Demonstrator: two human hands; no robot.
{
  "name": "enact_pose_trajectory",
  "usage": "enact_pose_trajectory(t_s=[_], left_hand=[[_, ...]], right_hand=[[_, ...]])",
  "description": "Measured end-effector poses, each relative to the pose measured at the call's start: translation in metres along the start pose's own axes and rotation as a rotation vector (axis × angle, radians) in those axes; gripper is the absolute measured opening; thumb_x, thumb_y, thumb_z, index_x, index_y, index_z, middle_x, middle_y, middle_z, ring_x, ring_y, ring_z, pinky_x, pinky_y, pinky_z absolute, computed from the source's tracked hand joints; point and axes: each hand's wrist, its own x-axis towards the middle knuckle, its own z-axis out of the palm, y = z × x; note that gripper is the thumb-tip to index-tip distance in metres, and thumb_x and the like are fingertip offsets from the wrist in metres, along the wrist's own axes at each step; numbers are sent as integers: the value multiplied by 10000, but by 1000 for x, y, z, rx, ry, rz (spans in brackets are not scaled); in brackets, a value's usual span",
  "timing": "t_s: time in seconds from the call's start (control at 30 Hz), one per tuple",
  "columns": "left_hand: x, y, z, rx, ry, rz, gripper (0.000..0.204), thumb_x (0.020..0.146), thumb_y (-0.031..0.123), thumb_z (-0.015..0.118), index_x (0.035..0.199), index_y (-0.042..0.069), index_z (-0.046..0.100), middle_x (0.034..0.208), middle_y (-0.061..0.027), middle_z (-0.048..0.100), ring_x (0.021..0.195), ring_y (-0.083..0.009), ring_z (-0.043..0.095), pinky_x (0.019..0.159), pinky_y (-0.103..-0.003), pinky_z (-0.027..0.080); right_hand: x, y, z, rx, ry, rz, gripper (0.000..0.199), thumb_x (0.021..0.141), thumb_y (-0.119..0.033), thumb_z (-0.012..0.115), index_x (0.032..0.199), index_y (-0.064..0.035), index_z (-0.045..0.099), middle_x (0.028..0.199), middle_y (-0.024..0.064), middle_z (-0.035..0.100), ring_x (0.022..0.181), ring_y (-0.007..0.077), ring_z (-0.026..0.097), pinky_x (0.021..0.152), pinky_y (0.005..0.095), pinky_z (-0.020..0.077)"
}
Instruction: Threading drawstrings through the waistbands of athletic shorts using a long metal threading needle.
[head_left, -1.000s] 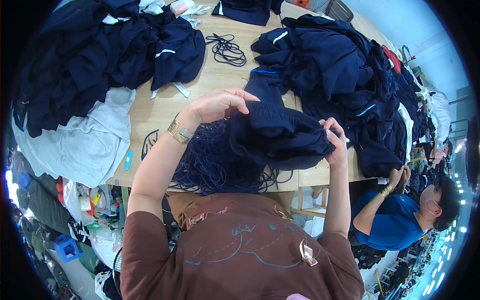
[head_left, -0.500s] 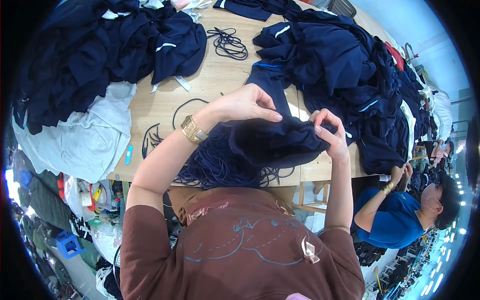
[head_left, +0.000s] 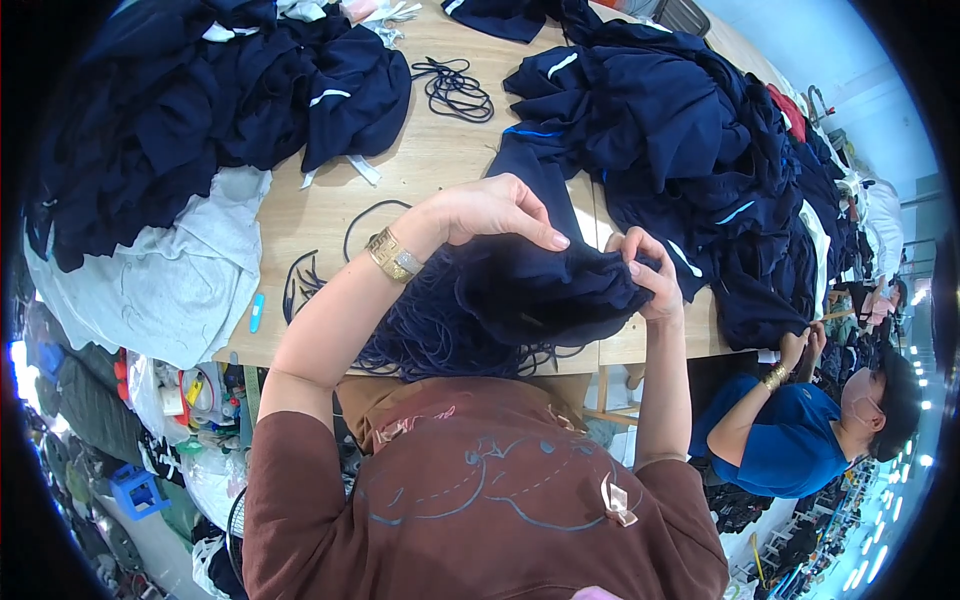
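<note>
head view: one navy garment (head_left: 550, 300), held up above a wooden table (head_left: 430, 155), overlapping a heap of dark cords (head_left: 430, 325). left hand (head_left: 495, 210): pinching the gathered edge (head_left: 595, 258) with the thumb on top. right hand (head_left: 652, 275): gripping the same edge, farther right. handling, as judged: best with the edge evenly spread, pinches light, opening turned upward to the light. hard to make out: dark interior; left fingertips, mostly out of sight; cord heap, partly covered; presence of any cord inside the edge, impossible to tell.
</note>
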Motion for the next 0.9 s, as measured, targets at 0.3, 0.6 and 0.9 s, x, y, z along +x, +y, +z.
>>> enact_pose_trajectory(t_s=[0.3,0.6,0.9], left_hand=[[3,7,7,-60,-18,38,223,712,266,795,676,79,679,665,35,614,664,-44,516,684,-185,368],[-3,41,14,-506,469,417,266,919,233,582,1011,-9,642,981,-51,660,888,-96,604,822,-240,476],[-28,54,-5,-282,979,907,232,926,182,572,870,-5,698,888,-21,651,872,-77,544,843,-221,391]], right_hand=[[-1,10,13,135,-53,-21,276,676,-230,724,793,-79,525,879,100,570,797,143,532,774,233,414],[26,-9,75,62,169,-431,466,652,-95,816,975,-72,482,985,12,511,889,88,495,809,213,395],[57,-55,91,-908,352,-765,559,646,-101,818,1110,-42,510,1000,109,586,906,227,590,820,306,469]])
